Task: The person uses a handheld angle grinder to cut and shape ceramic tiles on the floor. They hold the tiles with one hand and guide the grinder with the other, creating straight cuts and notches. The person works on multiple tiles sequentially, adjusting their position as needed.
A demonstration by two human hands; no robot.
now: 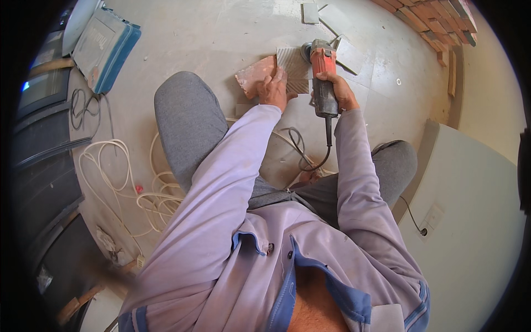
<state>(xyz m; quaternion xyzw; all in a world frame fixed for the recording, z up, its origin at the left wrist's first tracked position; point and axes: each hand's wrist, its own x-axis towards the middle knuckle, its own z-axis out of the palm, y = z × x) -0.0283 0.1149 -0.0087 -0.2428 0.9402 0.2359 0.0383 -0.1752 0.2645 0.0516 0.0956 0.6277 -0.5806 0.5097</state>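
Observation:
In my right hand (pixel 341 91) is a red and black angle grinder (pixel 323 60), gripped around its dark rear body. Its disc end lies at the upper right corner of a ribbed grey tile piece (pixel 295 65); I cannot tell whether the disc touches it. My left hand (pixel 273 91) is closed on the tile's left edge, fingers pressed on top and thumb toward the lower edge. Partly beneath that hand is a flat reddish brick-like slab (pixel 255 76). The grinder's black cord (pixel 329 133) runs back toward my legs.
Grey tile offcuts (pixel 347 54) lie beyond the grinder. Coiled cream cable (pixel 119 166) spreads over the floor at left, near a teal tool case (pixel 113 52). Stacked bricks (pixel 431 22) stand at the far right. A pale panel with a socket (pixel 434 216) rises at my right.

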